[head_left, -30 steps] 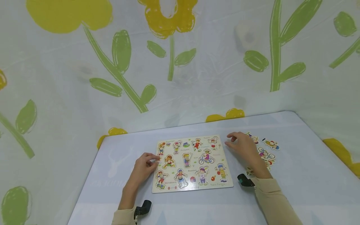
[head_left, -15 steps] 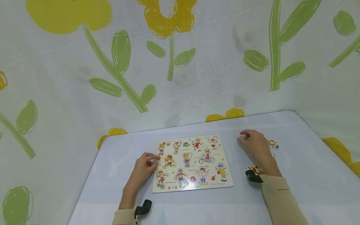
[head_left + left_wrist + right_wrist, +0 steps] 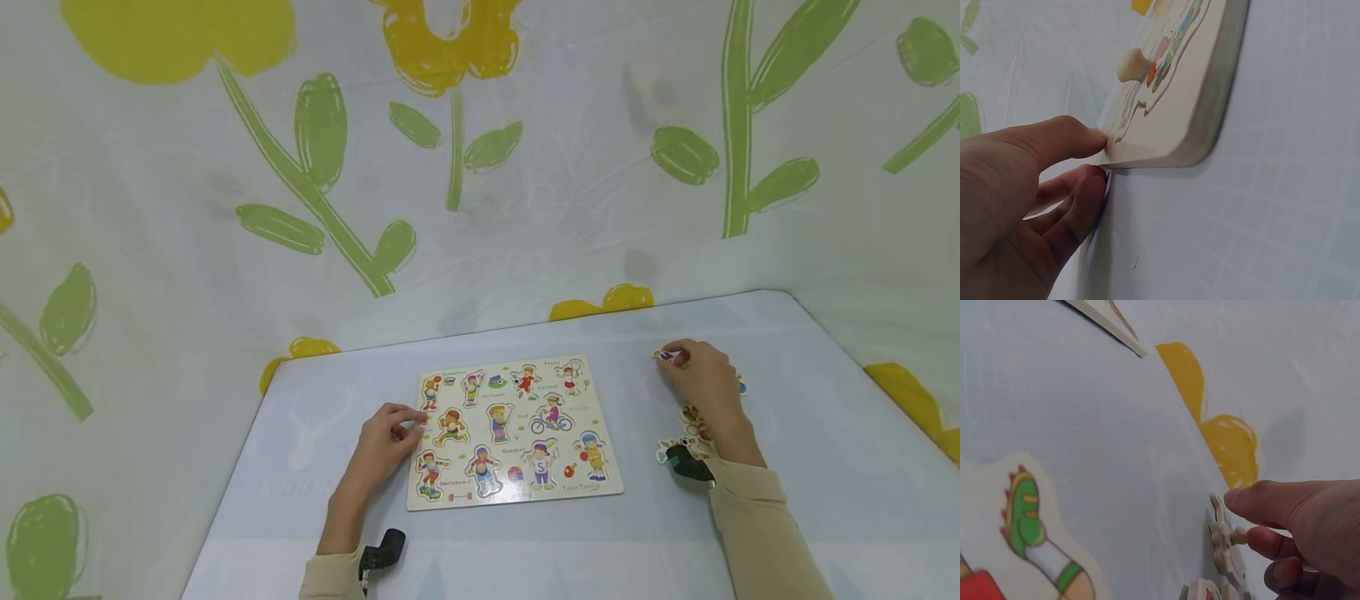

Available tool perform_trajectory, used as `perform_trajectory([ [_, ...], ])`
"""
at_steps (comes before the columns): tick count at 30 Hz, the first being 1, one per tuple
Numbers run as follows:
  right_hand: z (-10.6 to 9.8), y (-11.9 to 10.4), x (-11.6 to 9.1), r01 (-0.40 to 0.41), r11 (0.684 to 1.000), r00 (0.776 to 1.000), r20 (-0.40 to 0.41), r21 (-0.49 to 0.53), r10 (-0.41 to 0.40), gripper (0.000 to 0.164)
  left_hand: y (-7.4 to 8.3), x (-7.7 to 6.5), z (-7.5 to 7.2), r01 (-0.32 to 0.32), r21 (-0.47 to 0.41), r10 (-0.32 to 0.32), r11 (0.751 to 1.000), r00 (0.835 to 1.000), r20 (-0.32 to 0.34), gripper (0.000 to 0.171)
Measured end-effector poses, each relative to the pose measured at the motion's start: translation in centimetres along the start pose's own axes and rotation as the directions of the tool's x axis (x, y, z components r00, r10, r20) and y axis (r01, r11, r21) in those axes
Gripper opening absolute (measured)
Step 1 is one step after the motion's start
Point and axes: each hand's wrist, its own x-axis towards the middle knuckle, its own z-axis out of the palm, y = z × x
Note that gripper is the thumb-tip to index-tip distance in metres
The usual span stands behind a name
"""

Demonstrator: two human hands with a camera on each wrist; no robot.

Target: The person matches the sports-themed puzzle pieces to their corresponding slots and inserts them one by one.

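Note:
A wooden peg puzzle board (image 3: 495, 503) printed with sports figures lies on the table. My left hand (image 3: 384, 442) holds its left edge, the thumb (image 3: 1088, 142) at the top face and the fingers curled by the side. A round knob (image 3: 1133, 65) sticks out near that edge in the left wrist view. To the right of the board, my right hand (image 3: 708, 383) pinches a small figure-shaped puzzle piece (image 3: 1219, 540), thumb at its edge and index finger at its knob. In the head view, this piece is mostly hidden behind the fingers.
More loose figure pieces (image 3: 693, 421) lie under and beside the right wrist, partly covered by it. One piece with a green spiked shoe (image 3: 1025, 519) fills the lower left of the right wrist view. A flower-printed curtain (image 3: 555, 183) hangs behind the table (image 3: 315, 517).
My right hand has moved right from beside the board to the loose pieces, and its fingers have come together on one. The left hand keeps its place at the board's edge.

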Motion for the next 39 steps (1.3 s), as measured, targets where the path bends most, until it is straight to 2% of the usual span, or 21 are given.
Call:
perform_trajectory([
  [9,-0.01,0.47,0.01,-0.104,0.995,0.993,0.048,-0.005,0.104,0.030,-0.01,0.01,-0.08,-0.003,-0.001,0.003,1.000,1.000,0.006,0.018],
  [14,0.07,0.64,0.16,-0.126,0.992,0.991,0.052,-0.004,0.126,0.030,0.09,0.01,-0.10,-0.001,0.002,0.001,1.000,1.000,0.007,0.019],
  [17,0.10,0.64,0.15,-0.121,0.993,0.992,0.042,0.001,0.120,0.029,0.16,0.00,-0.12,-0.002,-0.001,0.002,1.000,1.000,0.005,0.019],
  [20,0.11,0.67,0.13,-0.081,0.997,0.996,0.043,0.000,0.081,0.026,0.19,0.00,-0.13,-0.002,0.000,0.002,1.000,1.000,0.005,0.019],
  [26,-0.14,0.34,0.01,0.007,0.999,0.994,0.108,0.035,-0.011,0.024,0.21,-0.02,-0.15,0.007,0.002,-0.007,1.000,1.000,0.008,0.019],
  [39,-0.31,0.07,-0.07,-0.014,1.000,0.992,0.126,0.022,0.011,0.025,0.20,-0.01,-0.14,0.005,0.002,-0.005,1.000,1.000,0.005,0.019],
])
